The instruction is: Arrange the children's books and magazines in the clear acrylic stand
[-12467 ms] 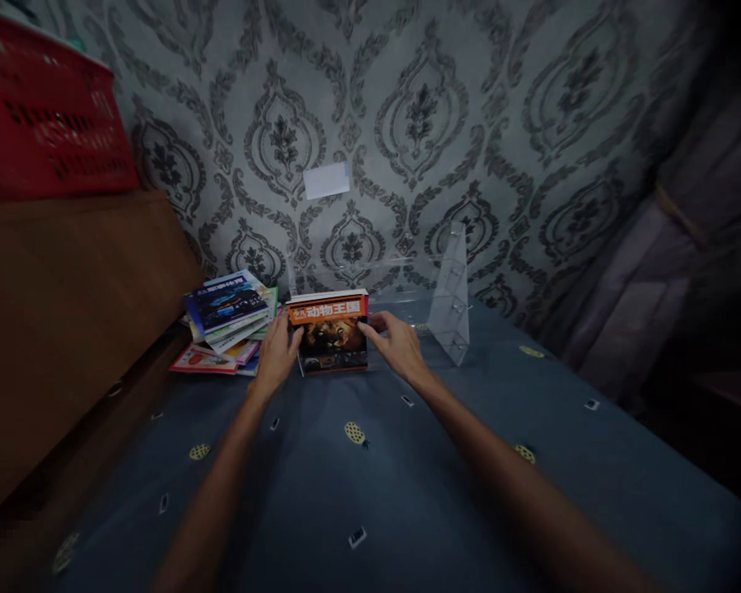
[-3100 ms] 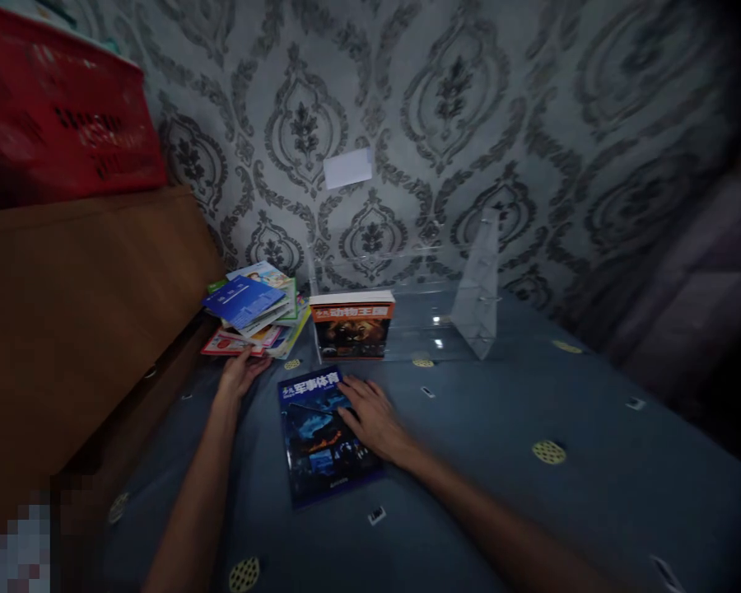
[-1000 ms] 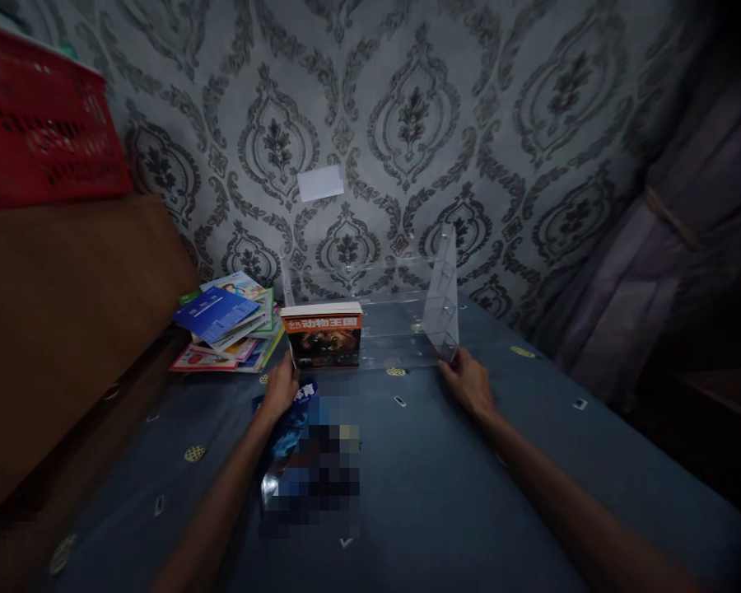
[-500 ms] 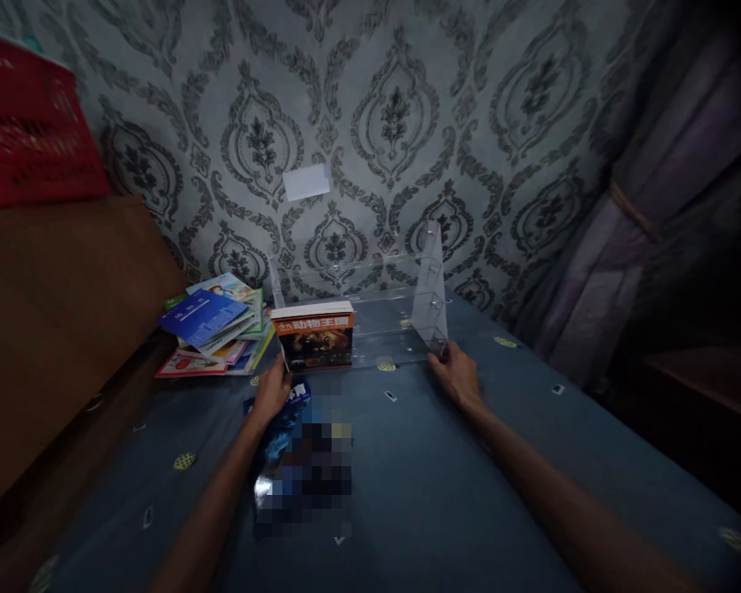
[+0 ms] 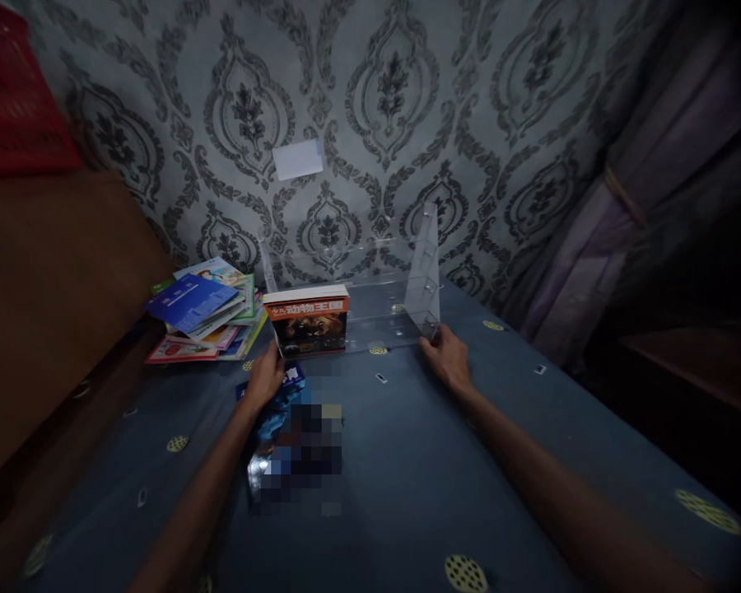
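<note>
A clear plastic tiered rack (image 5: 422,284) stands on the blue cloth near the wall. In its lowest tier, at the left end, a thick book (image 5: 309,326) with an orange title band stands upright, cover towards me. My left hand (image 5: 265,377) is closed at the rack's front left corner, beside the book. My right hand (image 5: 447,357) grips the front right corner, thumb in front and fingers behind the side panel. Below the rack a dark blue book (image 5: 272,420) lies flat, partly blurred out and partly behind my left hand.
To the left lies a loose pile of thin books (image 5: 201,309), a blue one on top. A brown box (image 5: 55,305) with a red bag (image 5: 21,91) on it stands at the far left. The patterned wall (image 5: 389,123) rises behind; a tied curtain (image 5: 593,247) hangs at right.
The view has tilted down slightly, so everything sits higher and a little left in the picture. Both hands keep their places at the rack's corners; the books look unmoved.
</note>
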`<state>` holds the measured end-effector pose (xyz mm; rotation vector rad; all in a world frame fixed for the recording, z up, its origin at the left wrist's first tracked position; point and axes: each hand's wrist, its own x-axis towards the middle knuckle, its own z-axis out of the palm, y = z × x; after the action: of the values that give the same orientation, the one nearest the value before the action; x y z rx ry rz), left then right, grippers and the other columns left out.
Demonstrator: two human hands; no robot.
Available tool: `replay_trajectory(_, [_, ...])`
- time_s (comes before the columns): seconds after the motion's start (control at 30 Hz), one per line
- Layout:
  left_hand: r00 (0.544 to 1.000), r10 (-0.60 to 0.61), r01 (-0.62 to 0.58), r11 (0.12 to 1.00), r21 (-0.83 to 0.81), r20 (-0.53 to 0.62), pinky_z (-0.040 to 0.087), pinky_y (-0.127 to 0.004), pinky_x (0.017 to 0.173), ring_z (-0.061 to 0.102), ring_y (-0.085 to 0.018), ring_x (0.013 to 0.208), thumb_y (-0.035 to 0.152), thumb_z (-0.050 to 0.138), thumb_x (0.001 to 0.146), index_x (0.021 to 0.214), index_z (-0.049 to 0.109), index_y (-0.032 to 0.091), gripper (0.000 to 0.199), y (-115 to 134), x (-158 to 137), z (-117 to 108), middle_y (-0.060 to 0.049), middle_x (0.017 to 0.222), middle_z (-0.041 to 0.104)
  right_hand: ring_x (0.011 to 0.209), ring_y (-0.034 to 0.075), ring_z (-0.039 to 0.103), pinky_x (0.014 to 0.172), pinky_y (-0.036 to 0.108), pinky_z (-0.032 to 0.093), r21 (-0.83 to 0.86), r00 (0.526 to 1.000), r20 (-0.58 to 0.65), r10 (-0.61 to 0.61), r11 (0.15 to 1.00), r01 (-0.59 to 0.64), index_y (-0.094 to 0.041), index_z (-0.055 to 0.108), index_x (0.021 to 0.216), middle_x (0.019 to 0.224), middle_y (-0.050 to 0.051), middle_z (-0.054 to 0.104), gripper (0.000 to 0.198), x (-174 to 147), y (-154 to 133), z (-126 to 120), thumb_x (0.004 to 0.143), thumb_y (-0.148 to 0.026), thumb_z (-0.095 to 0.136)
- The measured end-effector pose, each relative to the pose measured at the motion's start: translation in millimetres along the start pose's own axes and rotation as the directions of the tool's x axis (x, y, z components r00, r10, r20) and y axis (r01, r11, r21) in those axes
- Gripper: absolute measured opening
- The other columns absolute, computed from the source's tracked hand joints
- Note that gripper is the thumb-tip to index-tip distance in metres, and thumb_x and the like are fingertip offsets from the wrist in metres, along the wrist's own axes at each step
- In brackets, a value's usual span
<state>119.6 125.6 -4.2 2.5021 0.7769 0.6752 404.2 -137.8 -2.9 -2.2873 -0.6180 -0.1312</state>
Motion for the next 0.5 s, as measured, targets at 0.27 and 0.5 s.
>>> replay_trajectory(0.27, [1.0,-0.003,0.003,1.0,0.009,0.015,0.052,-0.047,0.099,0.068,-0.032,0.113,0.013,0.046,0.088,0.145,0.045,0.014,0.058,1.5,-2.2,-4.1,-0.015,0.122,0.072,0.078,0.025,0.065,0.074,0.033,0.046,-0.018,0.999,-0.03,0.011,1.0,-0.011,-0.017,0.064,0.098,0.086,0.011,0.071,0.02,-0.9,-4.5,-2.2,0.084,-0.029,0.056])
replay_trajectory(0.5, [1.0,0.024,-0.024,0.997,-0.071,0.005,0.051,-0.047,0.102,0.068,-0.03,0.113,0.007,0.043,0.086,0.148,0.042,0.014,0.062,5.1,-2.0,-0.7,-0.015,0.12,0.072,0.083,0.026,0.067,0.076,0.034,0.05,0.03,1.0,0.0,-0.015,0.999,0.015,-0.016,0.063,0.102,0.091,0.011,0.071,0.025,-8.9,-6.0,-4.1,0.081,-0.029,0.056])
